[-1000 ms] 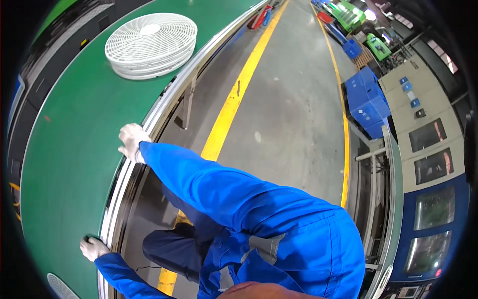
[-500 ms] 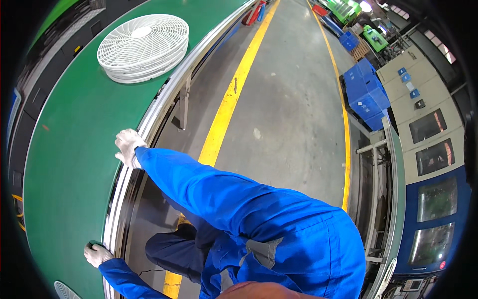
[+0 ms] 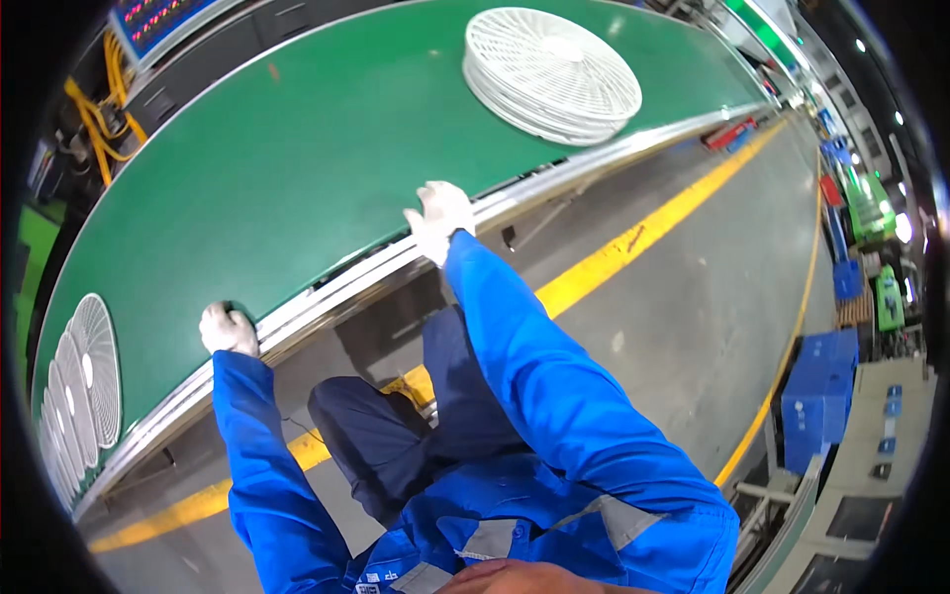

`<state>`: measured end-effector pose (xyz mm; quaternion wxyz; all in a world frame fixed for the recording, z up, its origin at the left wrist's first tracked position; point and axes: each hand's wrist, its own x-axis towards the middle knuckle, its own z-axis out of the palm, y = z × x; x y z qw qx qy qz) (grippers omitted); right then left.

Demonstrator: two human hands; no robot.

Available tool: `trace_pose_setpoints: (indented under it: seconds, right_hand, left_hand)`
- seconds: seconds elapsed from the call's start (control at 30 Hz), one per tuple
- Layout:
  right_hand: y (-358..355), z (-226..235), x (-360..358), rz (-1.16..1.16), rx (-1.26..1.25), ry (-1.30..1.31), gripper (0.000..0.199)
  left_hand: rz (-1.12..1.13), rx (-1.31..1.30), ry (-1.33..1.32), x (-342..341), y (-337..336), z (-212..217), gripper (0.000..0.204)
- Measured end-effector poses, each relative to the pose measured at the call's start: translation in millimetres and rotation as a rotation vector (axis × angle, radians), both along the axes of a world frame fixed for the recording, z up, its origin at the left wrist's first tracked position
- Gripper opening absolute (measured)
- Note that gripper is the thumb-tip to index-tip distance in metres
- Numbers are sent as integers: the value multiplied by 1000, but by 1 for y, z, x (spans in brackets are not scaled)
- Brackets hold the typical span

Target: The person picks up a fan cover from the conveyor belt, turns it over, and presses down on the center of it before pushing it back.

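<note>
My left hand point(image 3: 230, 331), in a white glove, rests on the near edge of the green conveyor belt point(image 3: 327, 188). Its fingers are curled round, and a dark bit shows at them that I cannot make out. Further right, my white-gloved right hand point(image 3: 438, 220) lies over the same metal edge, thumb apart from loosely bent fingers, holding nothing visible. Beyond it on the belt sits a stack of round white fan grilles point(image 3: 554, 74). At the far left, several more white grilles point(image 3: 91, 371) stand tilted in a row.
A metal rail point(image 3: 366, 277) borders the belt in front of my body. Behind the belt are yellow hoses point(image 3: 94, 129) and a lit display panel point(image 3: 163, 25). Yellow lines point(image 3: 633, 243) mark the grey floor. Blue crates point(image 3: 816, 396) stand on the right.
My view has swung left, so the belt, both hands and the grille stack sit further right in it. The leaning grilles now show more fully. Both hands stay at the belt edge.
</note>
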<state>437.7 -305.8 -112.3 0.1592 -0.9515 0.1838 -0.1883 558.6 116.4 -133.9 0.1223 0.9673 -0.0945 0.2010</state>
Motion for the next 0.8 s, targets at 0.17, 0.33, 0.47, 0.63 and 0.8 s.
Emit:
trace_pose_setpoints:
  seconds: [0.17, 0.33, 0.47, 0.63, 0.8]
  right_hand:
    - [0, -3, 1, 42, -25, 15, 48]
    - [2, -1, 1, 39, 3, 82, 52]
    - [-5, -18, 1, 28, -44, 47, 53]
    - [4, -16, 3, 18, -8, 90, 55]
    - [-5, -21, -1, 10, -40, 72, 55]
  left_hand:
    - [26, -5, 38, -3, 4, 4, 22]
    - [-3, -34, 38, -3, 6, 3, 23]
    - [-11, -62, 37, -5, 1, 2, 22]
    - [16, -63, 64, -5, 7, 2, 23]
    - [10, -76, 78, -4, 1, -2, 24]
